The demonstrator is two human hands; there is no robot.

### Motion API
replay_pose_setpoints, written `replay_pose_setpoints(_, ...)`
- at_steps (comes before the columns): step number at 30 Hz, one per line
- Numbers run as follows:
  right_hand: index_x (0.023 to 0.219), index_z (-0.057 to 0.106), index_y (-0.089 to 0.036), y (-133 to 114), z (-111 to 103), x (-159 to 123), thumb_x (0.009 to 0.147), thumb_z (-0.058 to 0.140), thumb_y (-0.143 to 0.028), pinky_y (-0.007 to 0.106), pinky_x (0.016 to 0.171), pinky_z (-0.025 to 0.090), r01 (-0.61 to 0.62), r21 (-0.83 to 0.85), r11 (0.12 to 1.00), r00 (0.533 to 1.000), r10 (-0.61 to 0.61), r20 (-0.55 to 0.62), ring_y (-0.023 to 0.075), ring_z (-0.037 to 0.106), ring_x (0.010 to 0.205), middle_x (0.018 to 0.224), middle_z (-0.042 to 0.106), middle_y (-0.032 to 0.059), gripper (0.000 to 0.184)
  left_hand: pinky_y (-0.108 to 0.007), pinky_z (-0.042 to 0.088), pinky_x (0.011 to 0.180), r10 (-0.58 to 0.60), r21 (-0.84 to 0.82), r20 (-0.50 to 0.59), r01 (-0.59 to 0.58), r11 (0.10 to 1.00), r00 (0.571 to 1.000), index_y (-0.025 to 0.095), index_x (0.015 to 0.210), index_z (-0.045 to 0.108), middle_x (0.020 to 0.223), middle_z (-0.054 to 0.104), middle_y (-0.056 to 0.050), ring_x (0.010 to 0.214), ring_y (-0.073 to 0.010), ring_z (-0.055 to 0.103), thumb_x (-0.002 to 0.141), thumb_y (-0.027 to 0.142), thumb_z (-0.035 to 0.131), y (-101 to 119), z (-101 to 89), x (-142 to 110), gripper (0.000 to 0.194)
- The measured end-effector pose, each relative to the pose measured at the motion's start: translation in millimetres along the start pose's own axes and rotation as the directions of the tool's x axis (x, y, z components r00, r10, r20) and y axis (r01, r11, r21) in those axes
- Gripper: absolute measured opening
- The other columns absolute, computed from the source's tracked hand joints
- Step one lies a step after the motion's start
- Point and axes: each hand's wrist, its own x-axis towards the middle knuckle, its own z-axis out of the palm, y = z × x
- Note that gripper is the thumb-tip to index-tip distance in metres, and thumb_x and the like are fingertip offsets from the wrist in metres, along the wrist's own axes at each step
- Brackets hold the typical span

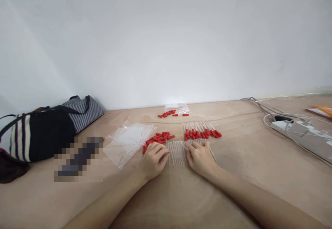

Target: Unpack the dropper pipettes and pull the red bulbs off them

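Observation:
Thin clear glass tubes (177, 154) lie side by side on the table between my two hands. My left hand (155, 158) is at the left end of this row, its fingers curled and pressed together; whatever they hold is hidden. Over the row's right part rests my right hand (201, 155), fingers bent down around a slanting glass tube, with more tubes partly covered beneath it. Just beyond it lie several droppers (203, 134), glass stems pointing away and red bulbs toward me. A pile of loose red rubber bulbs (158, 138) touches or nearly touches my left hand.
Clear zip bags (132, 137) overlap left of the bulbs. Near the wall are more red bulbs (168, 113) and another clear bag (176, 107). A dark bag (59, 129) and a blurred-out object (80, 158) lie left. Cables (269, 115) and a white box (303, 134) occupy the right.

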Motion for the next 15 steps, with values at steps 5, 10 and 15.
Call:
replay_pose_setpoints(5, 0.084, 0.062, -0.021, 10, -3, 4, 0.076, 0.042, -0.015, 0.028, 0.064, 0.021, -0.183, 0.236, 0.954, 0.983, 0.178, 0.043, 0.0114, 0.054, 0.057, 0.063, 0.064, -0.0016, 0.022, -0.029, 0.038, 0.067, 0.040, -0.023, 0.004, -0.040, 0.999, 0.999, 0.019, 0.075, 0.058, 0.074, 0.060, -0.003, 0.072, -0.0160, 0.050, 0.079, 0.017, 0.050, 8, -3.7, -13, 0.009)
replay_pose_setpoints(10, 0.076, 0.063, -0.020, 54, -10, 15, 0.078, 0.040, -0.022, 0.028, 0.065, 0.025, -0.299, 0.264, 0.917, 0.949, 0.313, -0.015, 0.0138, 0.056, 0.063, 0.071, 0.065, 0.0012, 0.024, -0.030, 0.037, 0.068, 0.049, -0.047, -0.002, -0.049, 0.998, 0.999, 0.019, 0.076, 0.058, 0.073, 0.060, -0.002, 0.072, -0.0156, 0.050, 0.079, 0.017, 0.051, 11, -1.2, -10, 0.008)
replay_pose_setpoints(15, 0.071, 0.064, -0.022, 91, -15, 18, 0.076, 0.046, -0.030, 0.031, 0.068, 0.023, -0.297, 0.146, 0.944, 0.954, 0.298, 0.016, 0.0173, 0.054, 0.072, 0.072, 0.063, 0.0016, 0.021, -0.031, 0.037, 0.071, 0.083, -0.051, 0.002, -0.083, 0.995, 0.997, 0.020, 0.076, 0.060, 0.074, 0.061, -0.002, 0.074, -0.0161, 0.050, 0.077, 0.022, 0.056, 17, -0.5, -9, 0.005)
